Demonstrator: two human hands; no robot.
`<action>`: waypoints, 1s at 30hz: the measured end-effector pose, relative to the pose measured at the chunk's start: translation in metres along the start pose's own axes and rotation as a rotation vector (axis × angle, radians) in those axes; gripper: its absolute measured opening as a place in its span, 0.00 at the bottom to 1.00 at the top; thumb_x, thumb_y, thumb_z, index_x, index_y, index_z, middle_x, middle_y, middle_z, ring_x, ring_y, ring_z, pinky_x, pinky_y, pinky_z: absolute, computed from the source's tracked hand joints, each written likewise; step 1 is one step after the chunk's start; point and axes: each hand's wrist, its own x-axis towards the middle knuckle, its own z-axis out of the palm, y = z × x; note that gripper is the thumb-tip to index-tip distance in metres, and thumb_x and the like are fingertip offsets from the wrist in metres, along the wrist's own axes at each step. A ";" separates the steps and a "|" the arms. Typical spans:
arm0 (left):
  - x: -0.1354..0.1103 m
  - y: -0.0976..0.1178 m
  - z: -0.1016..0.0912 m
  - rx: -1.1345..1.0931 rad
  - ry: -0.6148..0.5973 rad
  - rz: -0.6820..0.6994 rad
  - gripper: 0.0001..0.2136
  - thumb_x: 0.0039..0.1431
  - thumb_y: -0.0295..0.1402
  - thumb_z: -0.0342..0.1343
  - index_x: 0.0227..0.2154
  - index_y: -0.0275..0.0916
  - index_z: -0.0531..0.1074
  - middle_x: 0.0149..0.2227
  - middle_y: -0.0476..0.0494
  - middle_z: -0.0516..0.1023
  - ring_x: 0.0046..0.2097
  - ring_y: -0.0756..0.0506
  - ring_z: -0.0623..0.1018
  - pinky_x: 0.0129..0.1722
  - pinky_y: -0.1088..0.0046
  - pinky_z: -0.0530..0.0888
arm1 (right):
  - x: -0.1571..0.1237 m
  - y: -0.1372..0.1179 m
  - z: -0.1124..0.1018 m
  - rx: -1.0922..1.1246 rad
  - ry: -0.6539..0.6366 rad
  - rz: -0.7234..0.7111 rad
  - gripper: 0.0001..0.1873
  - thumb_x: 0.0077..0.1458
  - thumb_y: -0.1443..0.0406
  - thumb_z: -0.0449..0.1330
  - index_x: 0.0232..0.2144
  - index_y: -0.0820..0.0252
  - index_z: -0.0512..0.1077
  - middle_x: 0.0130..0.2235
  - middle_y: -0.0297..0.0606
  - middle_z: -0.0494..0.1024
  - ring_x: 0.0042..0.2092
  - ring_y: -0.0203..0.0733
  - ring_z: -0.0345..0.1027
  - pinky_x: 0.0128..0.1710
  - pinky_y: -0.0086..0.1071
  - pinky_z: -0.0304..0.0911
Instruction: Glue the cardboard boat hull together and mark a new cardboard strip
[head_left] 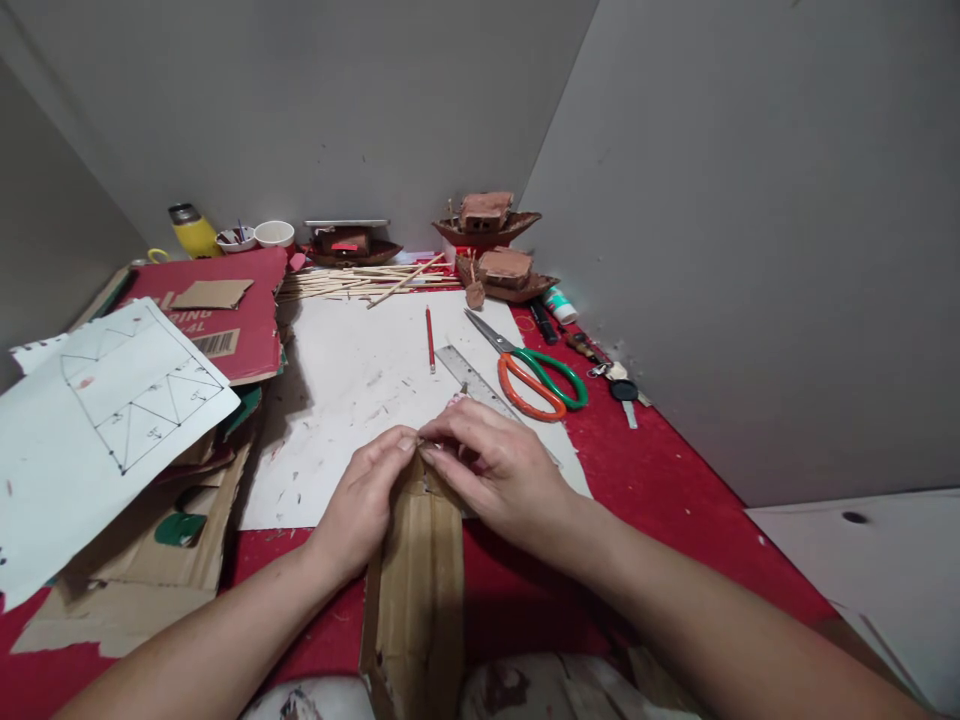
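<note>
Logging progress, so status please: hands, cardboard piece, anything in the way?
Left hand and right hand at far end of cardboard piece. Scissors and ruler beyond. Nothing seen blocking.

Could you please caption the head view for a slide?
Left hand and right hand meet at the far end of a cardboard piece, with scissors, ruler and pencil beyond.

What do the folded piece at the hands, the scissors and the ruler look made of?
Folded piece: cardboard, judging by its matte brown surface and lengthwise creases. Scissors: grey metal blades, likely steel; glossy orange and green handles, probably plastic or plastic-coated. Ruler: smooth and greyish; metal or clear plastic, I can't tell.
</note>
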 end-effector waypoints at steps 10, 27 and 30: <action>0.002 0.001 0.001 0.055 -0.017 0.034 0.14 0.64 0.40 0.47 0.28 0.42 0.72 0.31 0.48 0.76 0.39 0.44 0.74 0.43 0.70 0.70 | 0.001 0.004 -0.001 0.033 -0.072 0.072 0.06 0.57 0.73 0.56 0.31 0.59 0.66 0.31 0.36 0.72 0.34 0.38 0.66 0.34 0.30 0.62; 0.000 0.007 -0.002 0.091 -0.008 -0.030 0.12 0.48 0.25 0.58 0.37 0.40 0.66 0.30 0.52 0.68 0.33 0.50 0.70 0.35 0.75 0.67 | 0.002 0.001 -0.007 0.036 -0.103 0.137 0.06 0.56 0.72 0.56 0.28 0.59 0.67 0.26 0.33 0.71 0.29 0.36 0.63 0.30 0.29 0.58; -0.002 0.004 0.001 0.114 -0.016 -0.029 0.11 0.51 0.26 0.56 0.39 0.40 0.65 0.29 0.53 0.67 0.32 0.50 0.68 0.33 0.76 0.66 | 0.001 0.000 -0.007 0.051 -0.120 0.151 0.06 0.55 0.72 0.56 0.28 0.59 0.67 0.26 0.32 0.70 0.28 0.35 0.62 0.29 0.28 0.57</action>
